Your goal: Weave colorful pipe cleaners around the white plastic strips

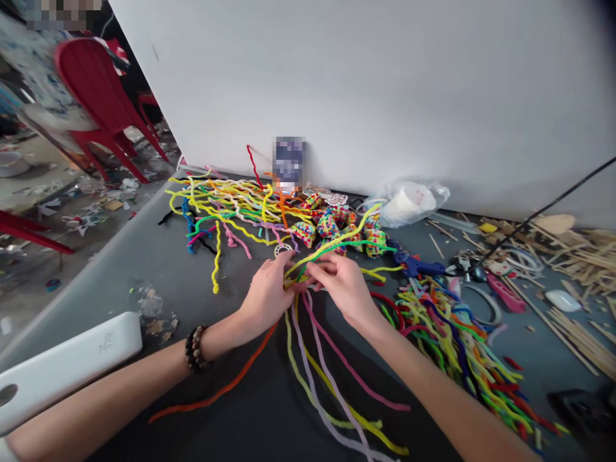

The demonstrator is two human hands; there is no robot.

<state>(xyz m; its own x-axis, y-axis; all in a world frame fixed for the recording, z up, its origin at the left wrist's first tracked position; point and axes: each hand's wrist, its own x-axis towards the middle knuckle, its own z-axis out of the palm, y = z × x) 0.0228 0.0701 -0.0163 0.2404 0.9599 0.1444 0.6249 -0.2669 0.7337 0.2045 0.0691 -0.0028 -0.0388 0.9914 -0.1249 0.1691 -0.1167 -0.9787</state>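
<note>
My left hand (267,292) and my right hand (339,282) meet at the middle of the grey table (158,256), fingers pinched on a bundle of coloured pipe cleaners (308,273). Yellow and green strands rise from the pinch toward the far right. Orange, yellow, lilac and pink strands (332,385) trail from it toward me. A beaded bracelet (195,348) is on my left wrist.
A loose pile of pipe cleaners (226,205) lies far left, another (457,340) at right. Woven multicoloured pieces (332,228) sit behind my hands. A blue glue gun (414,264), a plastic bag (409,202), wooden sticks (577,256), a white box (62,366), red chairs (91,96) surround them.
</note>
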